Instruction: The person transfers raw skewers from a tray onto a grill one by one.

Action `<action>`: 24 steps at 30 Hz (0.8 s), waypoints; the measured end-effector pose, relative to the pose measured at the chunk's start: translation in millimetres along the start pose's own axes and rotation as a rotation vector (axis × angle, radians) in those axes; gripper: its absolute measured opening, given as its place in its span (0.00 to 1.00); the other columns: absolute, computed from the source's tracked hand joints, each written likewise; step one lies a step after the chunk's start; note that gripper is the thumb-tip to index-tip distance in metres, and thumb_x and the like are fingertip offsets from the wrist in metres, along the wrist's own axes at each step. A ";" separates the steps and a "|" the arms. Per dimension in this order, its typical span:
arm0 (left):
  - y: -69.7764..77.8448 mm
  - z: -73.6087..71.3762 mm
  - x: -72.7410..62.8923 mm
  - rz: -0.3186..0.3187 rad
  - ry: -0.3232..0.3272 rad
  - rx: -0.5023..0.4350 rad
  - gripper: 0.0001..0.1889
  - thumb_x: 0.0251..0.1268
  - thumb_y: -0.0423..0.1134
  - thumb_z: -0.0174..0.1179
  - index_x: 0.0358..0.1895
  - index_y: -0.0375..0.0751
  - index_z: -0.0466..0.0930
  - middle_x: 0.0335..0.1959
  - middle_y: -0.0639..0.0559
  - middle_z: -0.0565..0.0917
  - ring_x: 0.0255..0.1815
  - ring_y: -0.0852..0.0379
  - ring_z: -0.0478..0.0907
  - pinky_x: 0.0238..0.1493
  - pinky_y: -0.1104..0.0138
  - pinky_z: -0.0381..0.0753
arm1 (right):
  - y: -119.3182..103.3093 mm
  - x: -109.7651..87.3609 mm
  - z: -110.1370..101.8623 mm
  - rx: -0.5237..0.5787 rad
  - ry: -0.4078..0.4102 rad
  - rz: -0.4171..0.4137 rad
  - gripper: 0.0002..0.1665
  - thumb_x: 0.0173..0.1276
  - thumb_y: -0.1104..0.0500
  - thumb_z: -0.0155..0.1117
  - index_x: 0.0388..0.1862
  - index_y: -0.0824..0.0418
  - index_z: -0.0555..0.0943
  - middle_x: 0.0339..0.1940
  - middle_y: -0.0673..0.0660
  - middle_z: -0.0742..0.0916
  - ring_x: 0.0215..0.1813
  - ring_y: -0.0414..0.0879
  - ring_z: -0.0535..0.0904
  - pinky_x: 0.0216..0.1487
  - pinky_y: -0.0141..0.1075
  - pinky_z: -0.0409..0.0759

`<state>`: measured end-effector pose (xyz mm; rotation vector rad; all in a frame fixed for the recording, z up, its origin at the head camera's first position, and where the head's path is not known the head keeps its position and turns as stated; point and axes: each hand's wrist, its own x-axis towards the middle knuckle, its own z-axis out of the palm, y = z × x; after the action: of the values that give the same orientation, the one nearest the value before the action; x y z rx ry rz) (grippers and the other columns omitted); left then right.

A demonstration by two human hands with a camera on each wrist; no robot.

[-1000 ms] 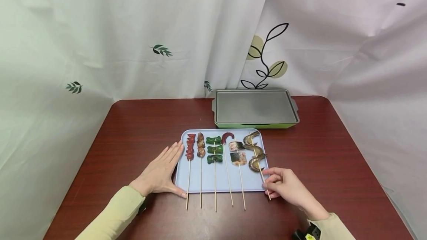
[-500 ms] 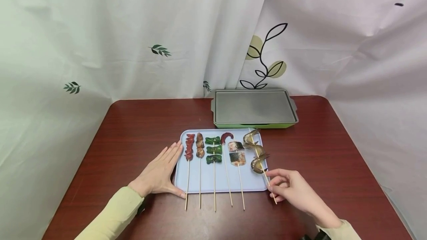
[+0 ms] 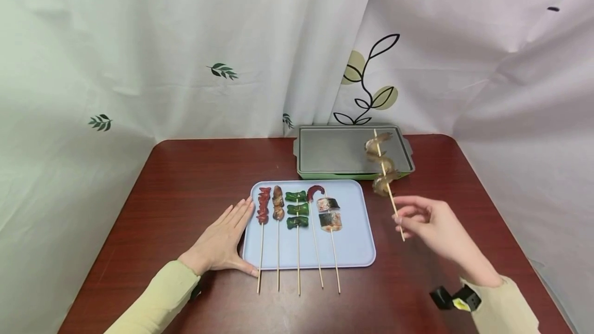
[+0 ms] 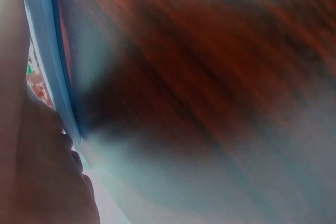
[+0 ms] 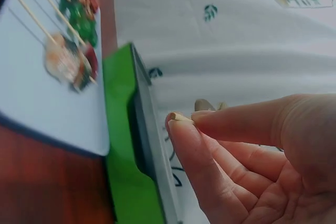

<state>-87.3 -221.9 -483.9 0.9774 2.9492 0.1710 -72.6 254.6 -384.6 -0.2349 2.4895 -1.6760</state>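
My right hand pinches the lower stick of a shrimp skewer, raised off the tray and tilted, its upper end overlapping the grill plate in the head view. In the right wrist view thumb and forefinger meet on the stick's end. My left hand lies with fingers straight along the left rim of the pale blue tray. On that tray, side by side, lie a red meat skewer, a brown one, a green pepper skewer, a tentacle skewer and a fish skewer.
Behind the tray, at the table's far edge, stands a green grill with a flat grey plate and side handles. A dark red wooden table carries everything. White leaf-printed curtains hang behind and at both sides.
My right hand has lifted the shrimp skewer off the tray's right side and carried it up and away toward the grill. The left hand stays at the tray's rim.
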 end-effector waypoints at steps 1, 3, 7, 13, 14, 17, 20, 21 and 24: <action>0.1 0.0 0.0 0.000 0.000 0.002 0.82 0.28 0.93 0.51 0.80 0.27 0.50 0.81 0.35 0.52 0.81 0.41 0.47 0.78 0.50 0.49 | -0.3 5.1 -3.8 -0.004 0.011 0.004 0.25 0.68 0.73 0.67 0.63 0.78 0.75 0.36 0.64 0.88 0.33 0.51 0.88 0.32 0.41 0.88; 0.1 0.0 -0.1 0.001 -0.001 0.004 0.81 0.29 0.93 0.51 0.79 0.27 0.50 0.81 0.35 0.52 0.81 0.41 0.48 0.78 0.50 0.49 | 0.2 16.2 -11.4 -0.004 0.029 0.017 0.26 0.68 0.73 0.67 0.64 0.78 0.74 0.37 0.65 0.88 0.34 0.51 0.88 0.33 0.40 0.88; 0.4 0.1 -0.4 0.002 0.000 0.004 0.81 0.29 0.93 0.52 0.79 0.27 0.50 0.81 0.35 0.52 0.81 0.41 0.48 0.78 0.50 0.49 | 5.7 40.2 -26.8 0.015 0.035 0.065 0.28 0.70 0.71 0.66 0.66 0.79 0.72 0.39 0.64 0.89 0.35 0.49 0.88 0.36 0.41 0.88; 1.3 0.4 -0.7 -0.003 -0.003 0.001 0.81 0.29 0.93 0.51 0.79 0.27 0.50 0.81 0.35 0.52 0.81 0.41 0.48 0.78 0.50 0.49 | 23.5 69.7 -41.7 0.030 0.017 0.133 0.27 0.71 0.71 0.64 0.66 0.81 0.71 0.39 0.62 0.89 0.37 0.50 0.88 0.39 0.42 0.88; 1.5 0.2 -0.6 -0.004 -0.004 -0.002 0.81 0.29 0.93 0.52 0.79 0.27 0.50 0.81 0.35 0.52 0.81 0.41 0.48 0.78 0.50 0.49 | 26.5 72.7 -42.6 0.033 0.011 0.144 0.27 0.71 0.72 0.63 0.67 0.81 0.70 0.40 0.63 0.89 0.37 0.50 0.88 0.40 0.42 0.88; 2.0 -0.3 -0.4 -0.005 -0.006 -0.008 0.81 0.29 0.93 0.52 0.79 0.27 0.50 0.81 0.35 0.52 0.81 0.41 0.48 0.78 0.49 0.49 | 33.8 79.0 -43.8 0.040 -0.007 0.174 0.28 0.72 0.72 0.62 0.67 0.82 0.69 0.42 0.67 0.89 0.37 0.49 0.89 0.40 0.43 0.88; 2.3 -0.7 -0.5 -0.006 -0.009 -0.009 0.81 0.30 0.93 0.52 0.79 0.27 0.50 0.81 0.35 0.52 0.81 0.41 0.48 0.78 0.49 0.49 | 39.1 82.6 -43.8 0.050 -0.016 0.187 0.28 0.72 0.73 0.61 0.67 0.83 0.68 0.44 0.72 0.87 0.36 0.49 0.89 0.40 0.42 0.88; 2.3 -0.8 -0.4 -0.006 -0.008 -0.008 0.81 0.30 0.93 0.52 0.79 0.27 0.50 0.81 0.35 0.52 0.81 0.41 0.48 0.78 0.49 0.49 | 40.5 83.5 -43.8 0.050 -0.016 0.191 0.28 0.72 0.74 0.61 0.67 0.83 0.68 0.45 0.73 0.87 0.36 0.49 0.89 0.40 0.41 0.88; 2.3 -1.1 -0.6 -0.007 -0.009 -0.007 0.81 0.29 0.93 0.52 0.79 0.27 0.50 0.81 0.35 0.52 0.81 0.41 0.48 0.78 0.50 0.49 | 42.8 85.3 -43.9 0.050 -0.016 0.198 0.27 0.71 0.74 0.60 0.67 0.83 0.68 0.45 0.75 0.86 0.36 0.49 0.89 0.40 0.40 0.88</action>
<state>-85.5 -220.5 -482.6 0.9640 2.9416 0.1763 -167.0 293.1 -409.8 0.0045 2.3675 -1.6458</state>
